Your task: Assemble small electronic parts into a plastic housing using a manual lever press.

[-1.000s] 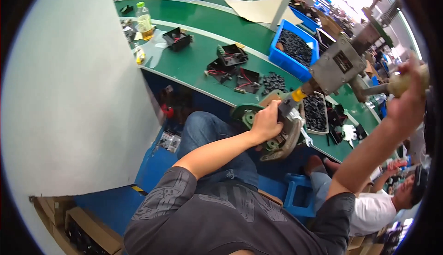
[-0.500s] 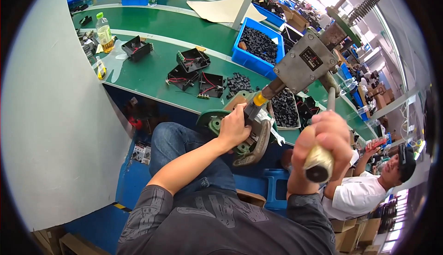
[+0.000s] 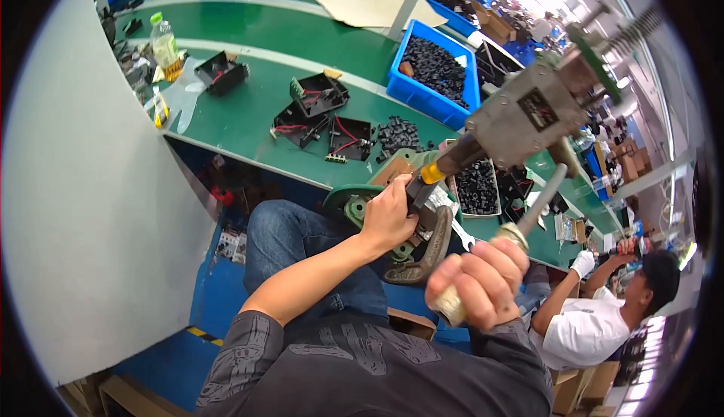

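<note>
A grey metal hand press [image 3: 509,127] stands at the table's front edge, tilted across the view. My right hand [image 3: 483,285] is closed around the taped grip of its lever [image 3: 544,200], in front of my chest. Beneath the yellow collar [image 3: 431,174] of the ram, my left hand [image 3: 388,217] closes its fingers on a black plastic part [image 3: 416,194], mostly hidden by the hand. Beside the press base lies an open-end wrench [image 3: 463,239]. A curved metal arm [image 3: 434,255] of the base extends below my left hand.
Several black boxes [image 3: 324,94] with red wires lie on the green table [image 3: 249,134], near a pile of small black parts [image 3: 396,136]. More fill a blue bin [image 3: 434,108] and a pale tray [image 3: 477,212]. Bottles [image 3: 164,44] stand left. A co-worker [image 3: 584,319] sits at right.
My right hand has brought the lever down and to the left, away from its raised position. My left hand keeps its place at the black part. The co-worker has turned toward the table.
</note>
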The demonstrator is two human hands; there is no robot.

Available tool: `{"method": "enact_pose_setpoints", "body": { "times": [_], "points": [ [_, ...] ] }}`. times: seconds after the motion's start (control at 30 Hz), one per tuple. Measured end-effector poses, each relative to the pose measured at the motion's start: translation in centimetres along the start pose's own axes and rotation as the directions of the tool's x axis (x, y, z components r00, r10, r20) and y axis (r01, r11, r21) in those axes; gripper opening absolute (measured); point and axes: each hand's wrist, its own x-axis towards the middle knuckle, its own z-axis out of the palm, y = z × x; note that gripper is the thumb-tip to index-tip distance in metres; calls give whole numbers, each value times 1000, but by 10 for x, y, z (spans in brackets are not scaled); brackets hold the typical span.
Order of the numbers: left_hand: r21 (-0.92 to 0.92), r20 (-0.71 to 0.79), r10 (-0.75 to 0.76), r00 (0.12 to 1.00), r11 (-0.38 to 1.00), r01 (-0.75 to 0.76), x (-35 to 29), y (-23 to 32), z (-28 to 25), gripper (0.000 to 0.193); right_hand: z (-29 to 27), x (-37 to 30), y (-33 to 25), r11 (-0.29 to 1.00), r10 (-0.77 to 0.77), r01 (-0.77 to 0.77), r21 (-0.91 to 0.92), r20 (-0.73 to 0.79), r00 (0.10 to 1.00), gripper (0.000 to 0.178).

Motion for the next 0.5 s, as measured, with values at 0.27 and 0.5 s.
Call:
{"method": "enact_pose_setpoints", "body": {
  "times": [0.27, 0.5],
  "points": [
    [-18, 214, -149, 966, 988, 156, 8, 7, -17, 60, -9, 58, 22, 987, 69, -40, 155, -184, 981, 12],
    [28, 157, -55, 986, 998, 51, 5, 3, -12, 62, -53, 186, 172, 358, 919, -863, 356, 26, 392, 30]
  ]
}}
